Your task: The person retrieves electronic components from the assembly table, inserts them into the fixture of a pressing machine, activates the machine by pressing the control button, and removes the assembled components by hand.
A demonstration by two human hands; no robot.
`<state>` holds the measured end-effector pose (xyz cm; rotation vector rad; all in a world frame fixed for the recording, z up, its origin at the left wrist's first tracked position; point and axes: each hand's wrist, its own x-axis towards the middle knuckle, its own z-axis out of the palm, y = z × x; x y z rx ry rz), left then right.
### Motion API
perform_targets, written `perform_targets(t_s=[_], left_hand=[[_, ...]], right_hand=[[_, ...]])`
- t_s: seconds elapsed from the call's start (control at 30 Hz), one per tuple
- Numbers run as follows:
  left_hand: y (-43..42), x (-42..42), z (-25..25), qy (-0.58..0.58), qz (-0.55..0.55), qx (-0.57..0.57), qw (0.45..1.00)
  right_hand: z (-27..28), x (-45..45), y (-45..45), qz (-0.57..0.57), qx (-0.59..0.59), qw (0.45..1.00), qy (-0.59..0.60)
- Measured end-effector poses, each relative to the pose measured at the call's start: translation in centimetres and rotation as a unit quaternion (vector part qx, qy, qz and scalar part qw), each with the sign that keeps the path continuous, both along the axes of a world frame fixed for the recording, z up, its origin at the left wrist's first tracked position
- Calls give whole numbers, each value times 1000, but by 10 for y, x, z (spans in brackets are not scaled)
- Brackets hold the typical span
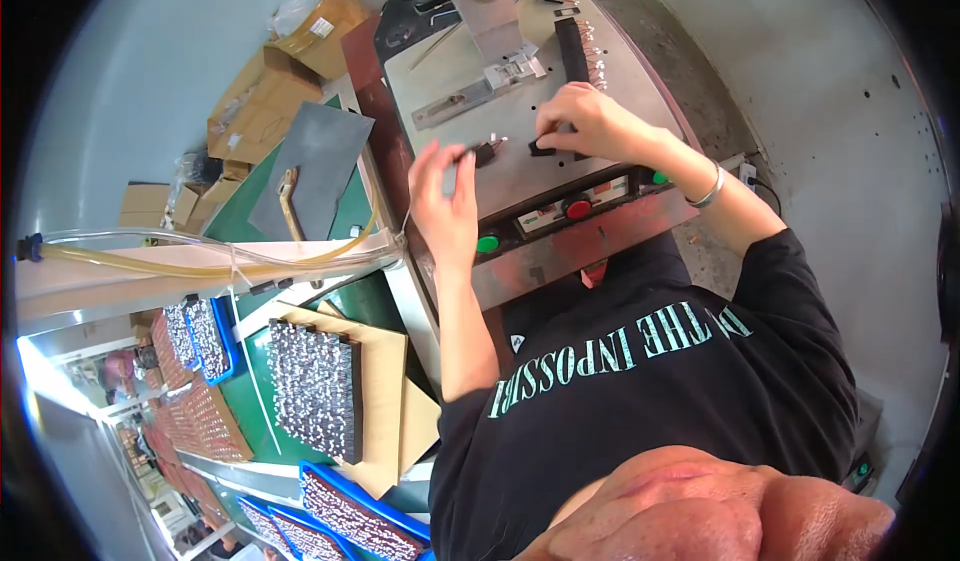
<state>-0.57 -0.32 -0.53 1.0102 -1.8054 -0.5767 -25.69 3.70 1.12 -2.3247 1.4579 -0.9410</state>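
My left hand (445,196) is at the near left of the metal machine plate, its fingertips closed on a small black part (484,154) with short wires and white ends. To its right, my right hand (592,121) pinches another small black block (542,148) just above the plate; my fingers cover part of it. Beyond the right hand lies a row of black parts (572,49) with thin wires and white tips. Between and beyond the hands, a metal fixture (480,94) sits beneath the machine's head (490,21).
Along the machine's front edge are a red button (577,208) and a green button (487,244). At left, a hammer-like tool (289,201) lies on a grey sheet (325,151). Stacked black parts (315,386) and blue trays (350,511) stand on the green bench. Hoses (190,266) cross nearby.
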Motion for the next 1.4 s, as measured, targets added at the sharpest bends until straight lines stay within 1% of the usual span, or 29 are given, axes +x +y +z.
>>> perform_targets(t_s=[0.07,0.1,0.13,0.2,0.23,0.27,0.33,0.4,0.43,0.5,0.53,0.57,0.67,0.73,0.77,0.87,0.9,1.0,1.03,1.07,1.1,1.13,1.17,1.2,1.27,1.37,1.4], left_hand=[[25,13,-1,13,2,29,999],[40,14,0,10,-3,48,999],[52,13,-1,7,-8,65,998],[70,5,-5,15,-58,75,995],[78,-3,-5,38,-81,83,993],[88,-9,-2,48,-106,113,987],[99,-17,-6,56,-166,122,977],[105,-21,-20,85,-196,127,969],[107,-23,-24,81,-186,107,973],[112,-20,-25,73,-185,139,970],[113,-17,-26,70,-182,152,969],[115,-13,-27,67,-174,166,968],[117,1,-39,64,-142,203,967],[118,7,-54,68,-113,223,966],[116,9,-58,39,-94,196,975],[112,20,-58,44,-54,162,984],[110,28,-66,38,-31,136,989],[87,50,-92,-45,-20,28,998],[88,47,-82,-79,-22,70,994],[86,43,-76,-101,-15,67,993],[84,40,-63,-99,-16,116,988],[80,38,-51,-97,-17,161,982],[69,33,-46,-111,-7,32,993],[57,27,-42,-122,4,-97,988],[36,10,-2,-185,3,-206,961],[-8,3,-20,-202,-82,-117,969],[-12,4,-16,-216,-88,-69,970]], right_hand=[[11,-8,-6,-14,129,985,-112],[11,-16,-13,-26,141,986,-83],[13,-21,-19,-63,225,969,-80],[8,-31,-37,-49,162,982,-83],[5,-32,-49,-80,143,983,-89],[5,-34,-58,-113,173,976,-74],[-3,-33,-73,-134,168,972,-95],[-5,-24,-94,-207,168,958,-102],[-11,-22,-97,-246,171,948,-108],[-37,-26,-105,-255,72,963,-40],[-41,-26,-109,-256,19,966,-5],[-45,-29,-109,-232,19,972,-10],[-40,-31,-107,-183,34,982,27],[-49,-31,-120,-186,2,980,71],[-55,-32,-123,-188,-13,978,91],[-54,-41,-111,-156,-19,988,5],[-39,-32,-93,-234,-74,969,-9],[-12,-30,-47,-215,-42,971,98],[-10,-22,-33,-205,-27,967,151],[-7,-15,-19,-196,-16,959,202],[-7,-11,-12,-188,-8,949,254],[-12,-8,-11,-187,-39,946,262],[-19,-7,-11,-188,-72,942,270],[-23,-5,-10,-190,-104,936,278],[-27,-3,-8,-179,-86,942,272],[-41,-1,-9,-161,-88,954,236],[-37,2,-7,-156,-71,961,217]])
